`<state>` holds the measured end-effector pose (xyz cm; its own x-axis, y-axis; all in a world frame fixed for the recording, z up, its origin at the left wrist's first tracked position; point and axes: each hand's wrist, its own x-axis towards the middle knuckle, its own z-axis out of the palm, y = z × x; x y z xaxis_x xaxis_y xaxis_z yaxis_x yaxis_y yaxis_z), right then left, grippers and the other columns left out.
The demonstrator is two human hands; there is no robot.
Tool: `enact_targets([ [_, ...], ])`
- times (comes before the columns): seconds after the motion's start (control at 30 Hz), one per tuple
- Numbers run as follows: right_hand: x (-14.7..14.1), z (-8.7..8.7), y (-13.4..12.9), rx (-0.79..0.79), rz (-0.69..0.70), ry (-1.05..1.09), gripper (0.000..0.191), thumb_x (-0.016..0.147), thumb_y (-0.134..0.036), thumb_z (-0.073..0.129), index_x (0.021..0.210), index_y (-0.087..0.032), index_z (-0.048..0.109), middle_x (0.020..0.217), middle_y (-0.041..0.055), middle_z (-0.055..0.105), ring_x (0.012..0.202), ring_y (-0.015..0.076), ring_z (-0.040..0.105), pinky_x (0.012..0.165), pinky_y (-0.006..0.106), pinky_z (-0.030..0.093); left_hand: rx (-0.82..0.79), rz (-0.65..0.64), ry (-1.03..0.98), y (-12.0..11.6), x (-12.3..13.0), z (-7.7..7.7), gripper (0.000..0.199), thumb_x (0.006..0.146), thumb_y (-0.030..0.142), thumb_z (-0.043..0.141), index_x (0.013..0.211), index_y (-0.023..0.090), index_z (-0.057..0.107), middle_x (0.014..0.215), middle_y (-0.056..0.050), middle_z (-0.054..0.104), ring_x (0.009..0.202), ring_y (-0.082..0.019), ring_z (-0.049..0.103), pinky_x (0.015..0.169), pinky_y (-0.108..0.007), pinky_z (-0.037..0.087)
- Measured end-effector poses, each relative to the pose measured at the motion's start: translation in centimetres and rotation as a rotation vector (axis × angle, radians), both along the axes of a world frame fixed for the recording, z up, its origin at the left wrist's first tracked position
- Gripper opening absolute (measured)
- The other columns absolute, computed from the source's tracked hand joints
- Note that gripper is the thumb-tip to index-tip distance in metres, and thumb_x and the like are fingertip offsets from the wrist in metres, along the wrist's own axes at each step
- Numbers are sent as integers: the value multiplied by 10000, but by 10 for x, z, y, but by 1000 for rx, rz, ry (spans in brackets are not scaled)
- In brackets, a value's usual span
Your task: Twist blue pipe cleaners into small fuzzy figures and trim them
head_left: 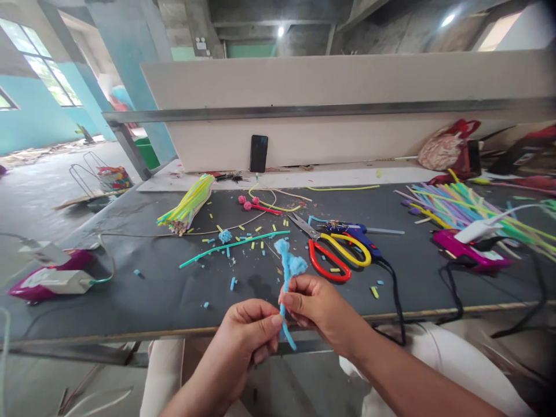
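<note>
A blue fuzzy stem with fluffy tufts at its top (297,266) is held upright near the table's front edge. My right hand (319,307) pinches the stem's middle between thumb and fingers. Lower down, my left hand (254,330) has its thumb and fingers closed on the same stem, whose tail sticks out below. Beyond my right hand lie scissors (329,270) with red and yellow handles, beside a blue glue gun (358,233). A small blue pom-pom (225,236) and a teal stem (234,248) rest on the dark table.
Bundles of coloured stems lie at the left (191,200) and right (473,208). A phone (259,153) leans against the back board. Purple power strips stand at the left (30,284) and right (473,255), with cables. Small yellow and blue scraps are scattered about.
</note>
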<state>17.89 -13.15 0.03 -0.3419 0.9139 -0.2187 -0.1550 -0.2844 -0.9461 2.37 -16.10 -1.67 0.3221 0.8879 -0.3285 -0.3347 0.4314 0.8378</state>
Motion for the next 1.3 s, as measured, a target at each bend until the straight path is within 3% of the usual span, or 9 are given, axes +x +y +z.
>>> enact_targets([
  [0.13, 1, 1, -1, -19, -31, -104, 423, 579, -454, 784, 547, -180, 463, 396, -97, 377, 382, 45, 287, 399, 210, 182, 58, -13, 121, 4, -1, 2, 264, 658, 341, 742, 686, 103, 633, 466, 25, 535, 363, -14, 312, 375, -165, 155],
  [0.47, 7, 6, -5, -39, 51, -3, 365, 624, -466, 751, 611, -151, 568, 500, -47, 479, 459, 68, 328, 464, 224, 226, -43, -110, -46, 0, 1, -2, 260, 720, 317, 707, 643, 101, 584, 498, 14, 521, 385, -6, 288, 385, -165, 137],
  [0.6, 5, 2, -8, -73, 91, 101, 332, 638, -423, 757, 615, -142, 581, 511, -53, 459, 462, 63, 331, 476, 219, 242, -153, -152, -241, -6, 3, -15, 238, 712, 274, 716, 647, 111, 555, 469, 27, 505, 359, -1, 238, 374, -160, 113],
  [0.7, 3, -4, -10, -61, 113, 211, 302, 640, -378, 762, 599, -136, 586, 512, -50, 462, 470, 66, 355, 483, 217, 266, -243, -284, -497, -10, 8, -25, 266, 680, 270, 738, 643, 149, 504, 431, 67, 452, 314, -3, 172, 346, -159, 124],
  [0.83, 1, -11, -8, 40, 124, 243, 268, 675, -344, 744, 606, -130, 598, 528, -44, 474, 485, 74, 389, 496, 220, 297, -229, -400, -645, -11, 12, -27, 296, 683, 288, 735, 621, 163, 475, 436, 79, 425, 296, -10, 173, 331, -161, 157],
  [0.97, 3, -12, -3, 96, 199, 219, 256, 718, -357, 714, 651, -141, 594, 520, -34, 518, 472, 85, 444, 488, 224, 341, -174, -279, -416, -11, 8, -15, 240, 736, 347, 692, 765, 140, 573, 440, 67, 477, 287, -5, 160, 330, -171, 110],
  [1.03, 2, -10, -2, 84, 194, 196, 270, 709, -373, 721, 653, -145, 587, 547, -28, 536, 496, 89, 469, 498, 223, 357, -128, -158, -261, -10, 5, -9, 256, 723, 355, 698, 719, 131, 573, 441, 58, 484, 305, 0, 177, 347, -172, 95],
  [1.13, -1, -7, -3, 58, 118, 86, 307, 671, -411, 741, 668, -145, 588, 547, -48, 504, 463, 56, 399, 449, 195, 300, -9, 4, 11, -8, 2, -5, 256, 721, 353, 680, 664, 132, 564, 462, 45, 494, 349, -13, 243, 371, -175, 124],
  [1.3, -10, -6, -4, -29, -56, -170, 370, 546, -429, 793, 621, -170, 539, 445, -94, 429, 362, 30, 285, 359, 191, 187, 301, 108, 535, -5, 5, -2, 220, 732, 279, 610, 563, 146, 565, 490, 37, 465, 455, -65, 356, 449, -189, 266],
])
